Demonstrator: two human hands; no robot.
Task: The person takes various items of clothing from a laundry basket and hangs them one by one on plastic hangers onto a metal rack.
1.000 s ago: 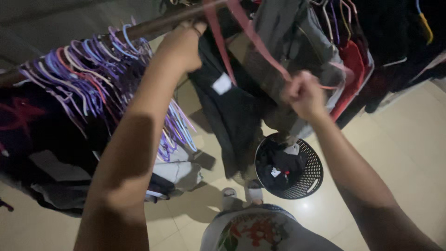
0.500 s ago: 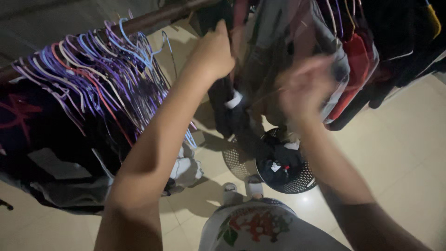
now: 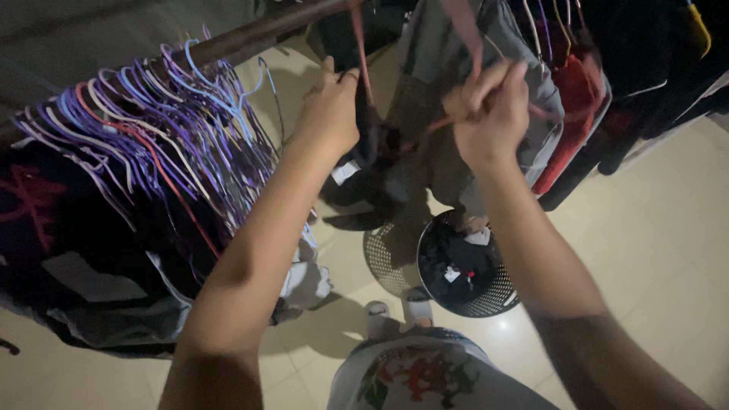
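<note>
Overhead, a brown clothes rail runs from the left edge up toward the top middle, crowded at its left with a thick bunch of purple, blue and pink hangers above dark hung clothes. Right of them, a grey garment and a red one hang close together, leaving little free room along the rail.

Between the two raised arms, a dark garment droops from a thin pink hanger, bunched and folded on itself just below the hands. A small white rectangular label shows on its left side, low on the cloth.

On the pale tiled floor, a round black perforated laundry basket sits directly under the garment, holding dark clothes with another small white tag. Floor to the right of it lies open; the hanging clothes hem in the left side.

The left hand is closed, fingers curled by the pink hanger's wire and the dark cloth. The right hand is closed too, fingers pressed together and pinching the hanger's other pink arm against the cloth in front of the grey garment.
</note>
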